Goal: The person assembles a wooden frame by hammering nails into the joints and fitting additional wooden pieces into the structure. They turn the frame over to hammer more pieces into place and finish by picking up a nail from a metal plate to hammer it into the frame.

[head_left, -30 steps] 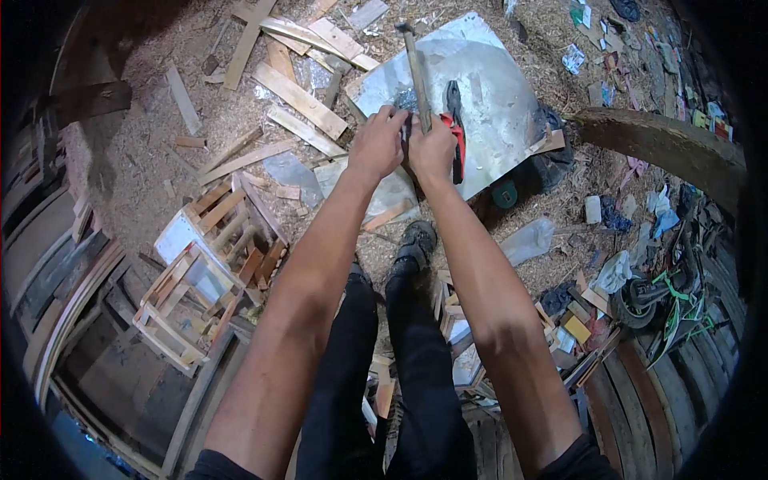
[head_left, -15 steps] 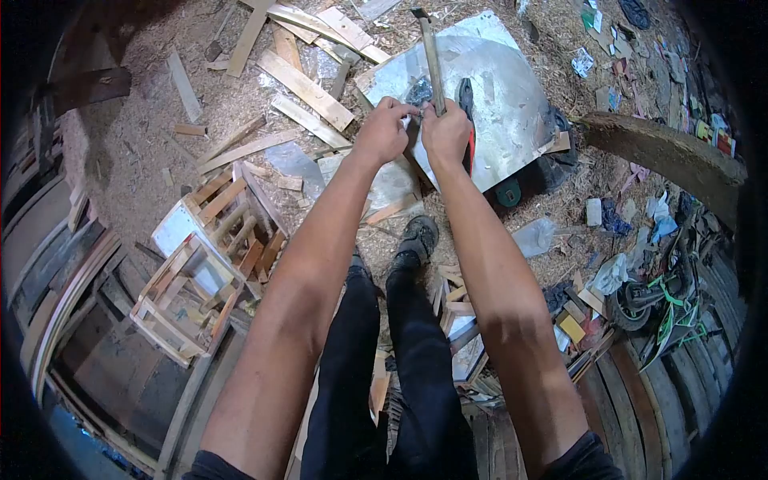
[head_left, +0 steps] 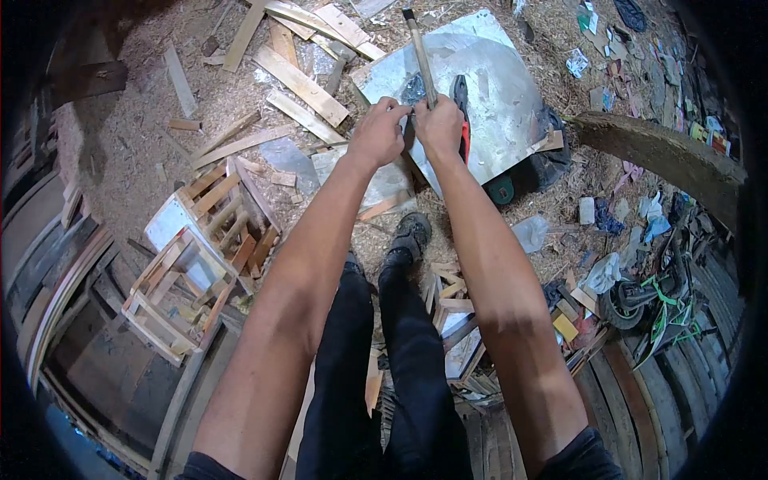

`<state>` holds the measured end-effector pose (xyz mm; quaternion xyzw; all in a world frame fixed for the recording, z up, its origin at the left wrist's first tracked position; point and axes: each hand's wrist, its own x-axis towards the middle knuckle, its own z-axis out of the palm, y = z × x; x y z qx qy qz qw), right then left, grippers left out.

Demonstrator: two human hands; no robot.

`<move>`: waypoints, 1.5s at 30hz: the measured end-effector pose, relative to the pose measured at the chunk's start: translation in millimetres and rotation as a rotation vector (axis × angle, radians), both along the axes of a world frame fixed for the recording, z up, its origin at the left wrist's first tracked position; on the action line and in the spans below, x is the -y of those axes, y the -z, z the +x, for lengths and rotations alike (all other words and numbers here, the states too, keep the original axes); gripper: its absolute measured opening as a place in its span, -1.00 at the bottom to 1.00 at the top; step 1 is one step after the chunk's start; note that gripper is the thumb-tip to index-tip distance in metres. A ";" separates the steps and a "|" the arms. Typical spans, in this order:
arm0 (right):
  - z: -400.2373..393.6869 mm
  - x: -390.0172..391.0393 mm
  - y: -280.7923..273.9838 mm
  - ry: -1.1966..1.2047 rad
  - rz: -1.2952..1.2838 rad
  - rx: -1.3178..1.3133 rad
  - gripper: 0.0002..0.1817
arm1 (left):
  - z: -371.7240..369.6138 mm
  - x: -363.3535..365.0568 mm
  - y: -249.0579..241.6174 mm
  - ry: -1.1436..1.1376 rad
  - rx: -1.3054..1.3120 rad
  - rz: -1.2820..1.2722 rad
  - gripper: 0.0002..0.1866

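My right hand is wrapped round the wooden handle of a hammer, whose small dark head points away from me. Close beside it, my left hand is closed, its index finger and thumb reaching towards the right hand's fingers. Whatever lies between those fingertips is too small to make out. Both hands are over the near left edge of a worn metal-topped surface. A small clear plastic bag lies just beyond the fingers. A black and red tool lies right of my right hand, partly hidden by it.
Loose planks lie on the shavings-covered ground at left. A wooden frame crate and a box of offcuts stand nearer. A curved timber extends at right, above scattered litter and a small green bike.
The hammer's head end has tilted slightly left. Both hands stay close together, and the whole view has shifted slightly.
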<state>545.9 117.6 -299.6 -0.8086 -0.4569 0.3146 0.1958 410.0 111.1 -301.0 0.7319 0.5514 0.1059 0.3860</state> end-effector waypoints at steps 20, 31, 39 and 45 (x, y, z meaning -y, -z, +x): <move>33.9 16.0 -1.2 -0.068 0.039 -0.214 -0.63 | 9.3 -12.0 -2.5 -0.359 0.317 -0.252 -0.77; 35.7 30.4 5.9 -0.037 0.090 -0.386 -0.65 | 27.2 -13.5 -8.4 -0.530 0.485 -0.584 -0.70; 26.2 24.8 -7.1 -0.073 0.064 -0.076 -0.68 | 14.9 -6.7 -16.0 -0.078 -0.040 -0.092 -0.63; 16.7 26.9 6.2 -0.113 0.141 -0.019 -0.71 | 12.6 5.2 -2.3 -0.086 -0.003 0.005 -0.65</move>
